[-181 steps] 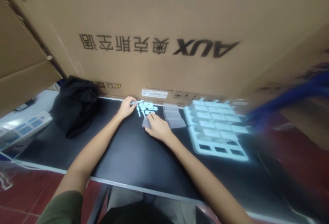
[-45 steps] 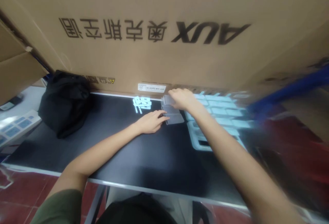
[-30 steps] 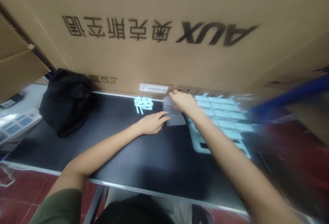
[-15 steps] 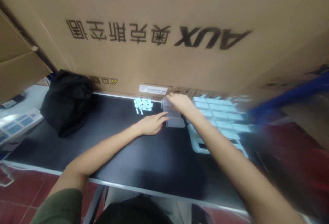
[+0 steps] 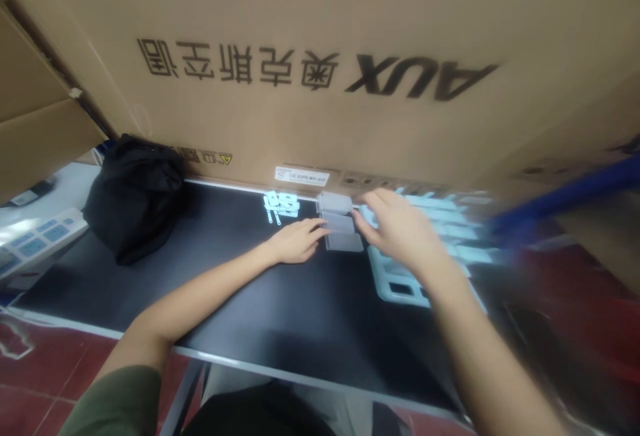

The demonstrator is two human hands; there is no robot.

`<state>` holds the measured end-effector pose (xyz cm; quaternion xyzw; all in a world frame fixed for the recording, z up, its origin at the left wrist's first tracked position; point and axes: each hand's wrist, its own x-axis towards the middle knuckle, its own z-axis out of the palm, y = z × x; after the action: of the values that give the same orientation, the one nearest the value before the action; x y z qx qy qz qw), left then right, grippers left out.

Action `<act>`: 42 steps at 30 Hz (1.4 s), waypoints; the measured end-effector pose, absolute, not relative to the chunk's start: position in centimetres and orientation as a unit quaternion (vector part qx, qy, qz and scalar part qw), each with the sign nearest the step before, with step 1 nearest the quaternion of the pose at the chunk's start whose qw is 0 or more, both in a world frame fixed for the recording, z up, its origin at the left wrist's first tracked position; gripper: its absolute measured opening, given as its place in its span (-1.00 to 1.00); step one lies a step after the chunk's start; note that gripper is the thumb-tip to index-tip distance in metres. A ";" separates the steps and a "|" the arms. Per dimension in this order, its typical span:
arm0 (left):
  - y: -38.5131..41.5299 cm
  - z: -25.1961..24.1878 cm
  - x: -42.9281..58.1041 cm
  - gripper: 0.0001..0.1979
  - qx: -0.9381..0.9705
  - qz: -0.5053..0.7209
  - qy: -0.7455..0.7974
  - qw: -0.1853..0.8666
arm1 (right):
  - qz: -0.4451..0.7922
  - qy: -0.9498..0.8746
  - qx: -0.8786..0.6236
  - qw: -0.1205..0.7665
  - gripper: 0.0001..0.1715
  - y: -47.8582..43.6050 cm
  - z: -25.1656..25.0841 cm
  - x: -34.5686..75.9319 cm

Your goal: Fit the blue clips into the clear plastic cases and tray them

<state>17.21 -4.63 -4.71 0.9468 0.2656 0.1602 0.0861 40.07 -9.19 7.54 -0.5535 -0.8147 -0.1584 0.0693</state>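
On the black table top (image 5: 240,289), several clear, flat plastic boxes (image 5: 345,241) lie in a column away from me. My left hand (image 5: 297,241) rests at their left side, its fingers stretched out and fingertips touching the boxes. Just right of the boxes, my right hand (image 5: 400,229) is over the near-left part of a group of light-blue flat pieces (image 5: 450,216). Its thumb and forefinger are apart, with light blue showing between them; motion blurs the rest. Under the pieces is a light-blue frame (image 5: 400,299), partly hidden by my right forearm.
A small pile of light-blue tabs (image 5: 283,204) lies left of the boxes. A black cloth bundle (image 5: 135,199) sits at the left. A big cardboard box (image 5: 250,116) stands along the back edge, and a blue bar (image 5: 565,193) is at the right.
My right hand has moved off the far clear box, rightward and nearer to me, over the light-blue pieces. The far box now shows in full. My left hand has stayed put.
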 end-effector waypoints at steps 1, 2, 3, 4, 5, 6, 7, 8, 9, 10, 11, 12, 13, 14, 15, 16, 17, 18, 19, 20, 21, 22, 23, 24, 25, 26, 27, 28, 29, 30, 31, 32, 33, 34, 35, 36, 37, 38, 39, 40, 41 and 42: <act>-4.6 -4.7 17.2 -0.56 0.947 0.161 0.265 0.085 | -0.155 -0.805 -0.567 0.074 -0.62 -10.6 6.9 40.3; -4.6 -4.8 17.3 -0.56 0.947 0.162 0.265 0.084 | -0.144 -0.801 -0.577 0.066 -0.63 -11.8 6.2 40.3; -4.6 -4.8 17.3 -0.56 0.946 0.165 0.265 0.083 | -0.127 -0.801 -0.584 0.047 -0.65 -12.8 5.4 40.2; -4.6 -4.9 17.3 -0.55 0.946 0.170 0.265 0.082 | -0.107 -0.802 -0.587 0.022 -0.68 -13.5 4.6 39.9; -4.6 -4.9 17.2 -0.55 0.945 0.175 0.266 0.081 | -0.085 -0.804 -0.589 -0.004 -0.71 -14.0 3.8 39.6; -4.6 -4.9 17.2 -0.56 0.943 0.182 0.267 0.079 | -0.064 -0.802 -0.593 -0.030 -0.73 -14.3 3.1 39.2; -4.6 -5.0 17.2 -0.57 0.941 0.189 0.269 0.075 | -0.046 -0.798 -0.599 -0.053 -0.75 -14.3 2.6 38.8; -4.7 -4.9 17.2 -0.58 0.939 0.196 0.274 0.067 | -0.033 -0.791 -0.606 -0.071 -0.75 -14.3 2.2 38.5; -4.7 -4.9 17.2 -0.61 0.936 0.201 0.283 0.058 | -0.025 -0.785 -0.613 -0.082 -0.75 -14.2 1.8 38.3; -4.7 -4.9 17.2 -0.64 0.932 0.206 0.295 0.046 | -0.021 -0.780 -0.619 -0.087 -0.74 -14.1 1.5 38.1; -4.6 -4.8 17.3 -0.67 0.927 0.208 0.309 0.033 | -0.020 -0.777 -0.623 -0.085 -0.73 -13.9 1.3 38.0; -4.6 -4.8 17.4 -0.70 0.922 0.208 0.325 0.021 | -0.022 -0.775 -0.626 -0.078 -0.71 -13.8 1.1 37.9; -4.5 -4.8 17.5 -0.72 0.917 0.205 0.341 0.011 | -0.025 -0.774 -0.629 -0.070 -0.70 -13.7 0.9 37.9; -4.4 -4.8 17.7 -0.74 0.913 0.202 0.355 0.003 | -0.028 -0.773 -0.631 -0.063 -0.69 -13.7 0.6 37.9; -4.3 -4.8 17.8 -0.75 0.910 0.197 0.364 -0.001 | -0.030 -0.773 -0.632 -0.057 -0.68 -13.7 0.4 38.0; -4.2 -4.9 17.9 -0.75 0.910 0.190 0.370 -0.003 | -0.032 -0.773 -0.632 -0.051 -0.68 -13.7 0.2 38.0; -4.1 -4.9 18.0 -0.75 0.911 0.183 0.371 -0.002 | -0.036 -0.773 -0.632 -0.046 -0.67 -13.8 0.0 38.1; -4.1 -5.0 18.0 -0.75 0.913 0.175 0.369 -0.001 | -0.039 -0.774 -0.631 -0.041 -0.67 -13.8 -0.1 38.1; -4.0 -5.1 18.1 -0.74 0.916 0.169 0.364 0.001 | -0.042 -0.775 -0.629 -0.036 -0.66 -13.9 -0.3 38.1; -4.0 -5.1 18.0 -0.73 0.918 0.165 0.360 0.002 | -0.045 -0.777 -0.627 -0.030 -0.66 -14.0 -0.4 38.1; -4.0 -5.1 18.0 -0.71 0.920 0.163 0.357 0.002 | -0.047 -0.778 -0.626 -0.025 -0.66 -14.1 -0.5 38.1; -4.0 -5.2 18.0 -0.69 0.921 0.162 0.354 0.002 | -0.048 -0.780 -0.624 -0.018 -0.66 -14.1 -0.7 38.1; -4.0 -5.2 17.9 -0.68 0.922 0.161 0.352 0.003 | -0.048 -0.781 -0.623 -0.011 -0.65 -14.1 -0.8 38.1; -4.0 -5.2 17.9 -0.66 0.923 0.161 0.350 0.004 | -0.046 -0.782 -0.621 -0.003 -0.65 -14.1 -1.0 38.0; -4.0 -5.2 17.9 -0.65 0.923 0.161 0.349 0.006 | -0.042 -0.784 -0.620 0.006 -0.64 -14.0 -1.2 38.0; -4.0 -5.3 17.8 -0.64 0.924 0.161 0.348 0.008 | -0.038 -0.786 -0.617 0.018 -0.63 -13.8 -1.5 38.0; -4.0 -5.3 17.8 -0.63 0.924 0.162 0.346 0.010 | -0.035 -0.788 -0.614 0.031 -0.62 -13.7 -1.7 38.0; -4.0 -5.3 17.8 -0.63 0.925 0.162 0.345 0.011 | -0.032 -0.790 -0.610 0.047 -0.61 -13.6 -1.9 38.1; -4.0 -5.2 17.8 -0.63 0.924 0.163 0.345 0.011 | -0.033 -0.794 -0.603 0.072 -0.60 -13.6 -2.0 38.2; -4.1 -5.2 17.8 -0.64 0.924 0.165 0.345 0.010 | -0.037 -0.798 -0.593 0.103 -0.60 -13.8 -2.0 38.3; -4.1 -5.2 17.8 -0.65 0.923 0.166 0.346 0.010 | -0.044 -0.802 -0.581 0.134 -0.58 -14.1 -1.8 38.6; -4.2 -5.1 17.7 -0.67 0.923 0.168 0.347 0.010 | -0.053 -0.805 -0.567 0.169 -0.57 -14.5 -1.5 39.0; -4.2 -5.0 17.7 -0.69 0.922 0.169 0.349 0.011 | -0.065 -0.803 -0.553 0.212 -0.57 -15.1 -1.1 39.6; -4.3 -4.9 17.7 -0.71 0.922 0.169 0.349 0.011 | -0.083 -0.793 -0.542 0.263 -0.57 -15.8 -0.7 40.4; -4.3 -4.9 17.7 -0.72 0.922 0.167 0.348 0.011 | -0.107 -0.772 -0.541 0.317 -0.57 -16.6 -0.3 41.3; -4.3 -4.8 17.7 -0.73 0.924 0.164 0.346 0.009 | -0.135 -0.734 -0.551 0.374 -0.59 -17.5 0.0 42.4; -4.3 -4.7 17.7 -0.73 0.926 0.160 0.343 0.008 | -0.165 -0.680 -0.573 0.426 -0.60 -18.3 0.0 43.7; -4.3 -4.7 17.7 -0.74 0.928 0.154 0.340 0.006 | -0.184 -0.618 -0.608 0.463 -0.60 -19.0 -0.2 45.0; -4.3 -4.6 17.7 -0.74 0.929 0.149 0.337 0.003 | -0.185 -0.558 -0.646 0.487 -0.58 -19.5 -0.6 46.2; -4.3 -4.6 17.7 -0.74 0.931 0.144 0.335 0.002 | -0.162 -0.508 -0.680 0.504 -0.54 -19.9 -1.2 47.5; -4.2 -4.6 17.7 -0.73 0.932 0.140 0.334 0.000 | -0.117 -0.470 -0.705 0.518 -0.47 -20.2 -1.9 48.5; -4.2 -4.6 17.7 -0.74 0.933 0.137 0.333 -0.001 | -0.058 -0.447 -0.718 0.529 -0.39 -20.3 -2.8 49.4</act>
<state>17.73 -4.22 -4.62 0.9331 0.3326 0.1365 -0.0009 49.45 -20.25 -2.81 -0.7185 -0.4475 -0.0577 0.5294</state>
